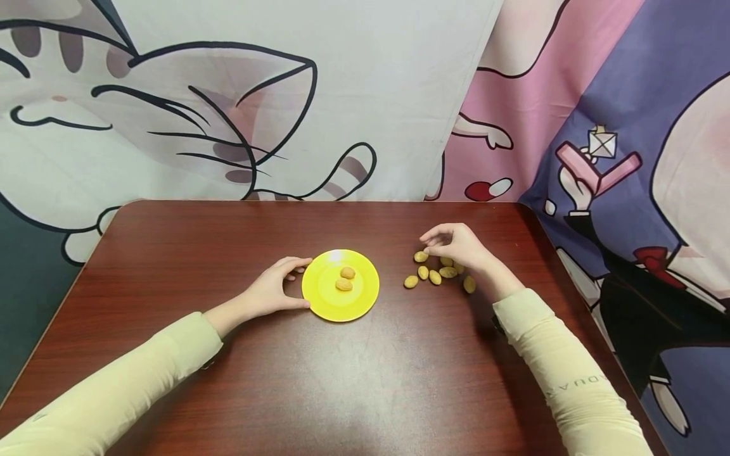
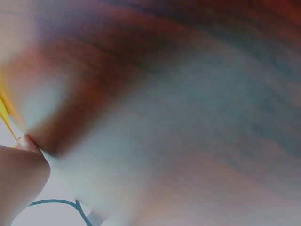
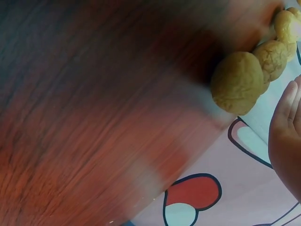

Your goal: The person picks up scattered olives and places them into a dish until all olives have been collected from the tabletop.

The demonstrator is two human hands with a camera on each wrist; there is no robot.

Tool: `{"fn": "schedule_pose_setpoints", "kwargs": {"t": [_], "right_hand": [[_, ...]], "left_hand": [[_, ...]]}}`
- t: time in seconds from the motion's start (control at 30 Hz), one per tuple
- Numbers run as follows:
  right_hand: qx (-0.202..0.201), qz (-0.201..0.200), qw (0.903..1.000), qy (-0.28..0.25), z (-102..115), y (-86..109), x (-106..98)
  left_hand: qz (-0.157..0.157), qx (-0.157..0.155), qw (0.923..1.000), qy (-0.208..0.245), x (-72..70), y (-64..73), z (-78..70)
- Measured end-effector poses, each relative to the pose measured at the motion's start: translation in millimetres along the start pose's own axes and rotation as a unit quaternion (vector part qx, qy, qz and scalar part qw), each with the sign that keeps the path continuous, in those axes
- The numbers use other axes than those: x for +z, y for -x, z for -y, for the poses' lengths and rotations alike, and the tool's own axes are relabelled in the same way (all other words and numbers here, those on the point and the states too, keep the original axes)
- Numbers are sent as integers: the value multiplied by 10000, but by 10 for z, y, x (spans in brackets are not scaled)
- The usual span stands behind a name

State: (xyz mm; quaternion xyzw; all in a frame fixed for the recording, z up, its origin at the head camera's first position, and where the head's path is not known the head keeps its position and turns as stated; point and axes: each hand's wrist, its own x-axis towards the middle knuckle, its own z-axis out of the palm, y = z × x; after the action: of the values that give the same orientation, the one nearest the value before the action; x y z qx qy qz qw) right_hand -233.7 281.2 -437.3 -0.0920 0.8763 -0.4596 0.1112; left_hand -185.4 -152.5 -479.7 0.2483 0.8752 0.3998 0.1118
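At the left side of a yellow plate (image 1: 340, 310), my left hand (image 1: 272, 288) holds the rim between thumb and fingers. One fingertip (image 2: 28, 142) shows at the yellow rim in the left wrist view. Two small yellow-brown oval fruits (image 1: 344, 284) lie on the plate. Over a loose group of similar wrinkled oval fruits (image 1: 435, 277), my right hand (image 1: 459, 246) reaches with thumb and fingers apart. Nearest its thumb tip is one fruit (image 1: 421, 256) at the group's far left. The right wrist view shows a large close fruit (image 3: 237, 83) with others behind it.
Both hands work over a dark red-brown wooden table (image 1: 274, 392). Behind its far edge hangs a white cloth (image 1: 399, 95) with cartoon animals. A pink and purple printed cloth (image 1: 616, 82) runs along the right side.
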Motion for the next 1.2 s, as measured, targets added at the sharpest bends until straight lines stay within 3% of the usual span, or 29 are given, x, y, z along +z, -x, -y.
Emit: {"fn": "schedule_pose_setpoints", "kwargs": {"t": [0.7,1.2], "right_hand": [[-28,399,9988,284,-71,-70,71],[67,364,9982,478,-147,-99,77]], "left_hand": [[-94,84,9999,-63,65,19,2],[-88,85,9999,35,60,4,15]]}}
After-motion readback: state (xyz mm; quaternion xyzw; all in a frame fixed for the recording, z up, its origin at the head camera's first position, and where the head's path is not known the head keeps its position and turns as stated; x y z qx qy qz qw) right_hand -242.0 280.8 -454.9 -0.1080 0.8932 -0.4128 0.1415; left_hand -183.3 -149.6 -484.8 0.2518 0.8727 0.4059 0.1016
